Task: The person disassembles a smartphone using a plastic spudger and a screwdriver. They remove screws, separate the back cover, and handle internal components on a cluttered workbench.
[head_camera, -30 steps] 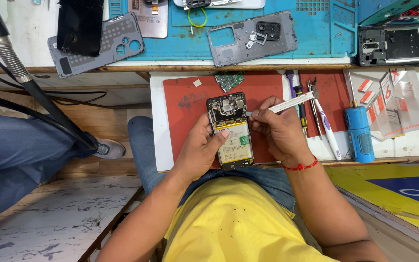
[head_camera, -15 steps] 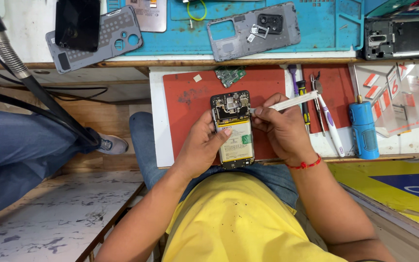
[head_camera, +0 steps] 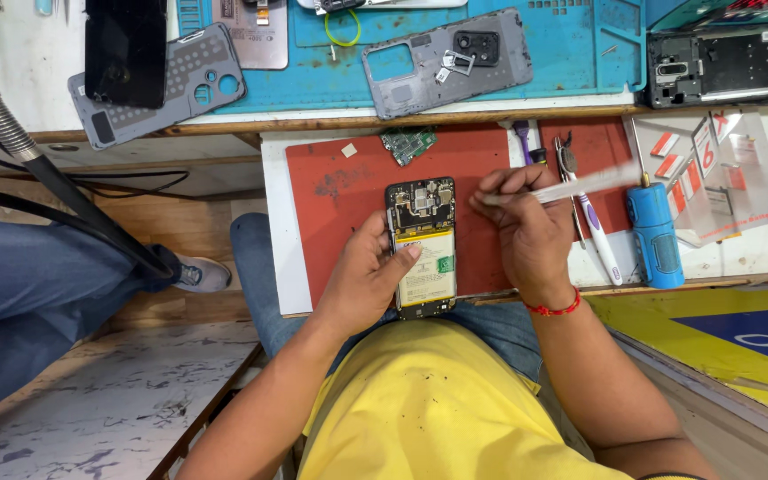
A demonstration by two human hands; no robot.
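Your left hand [head_camera: 362, 280] cupped the opened phone [head_camera: 421, 246] from its left side, the thumb laid across the edge of the yellow-labelled battery [head_camera: 426, 267] — a firm hold, fingers curled under the body. The phone lay back-up on the red work mat [head_camera: 340, 191], roughly at the mat's middle, with its circuit board bared at the top end and the battery below it.

Your right hand [head_camera: 526, 236] was closed around a white pair of tweezers [head_camera: 571, 187], pinched between thumb and fingers. The tool lay nearly level, its long end pointing off to the right; I could not tell whether the tip touched the phone. A red thread band [head_camera: 555, 310] circled that wrist.

Just right of that hand lay a white-handled tool [head_camera: 599, 242] and a blue cylinder [head_camera: 655, 236], side by side. A small green circuit board [head_camera: 408, 142] sat at the mat's upper edge. Beyond, on the blue mat [head_camera: 571, 53], rested a grey phone back cover [head_camera: 446, 62] — and further left, a second grey cover [head_camera: 180, 84] under a dark phone screen [head_camera: 124, 49].
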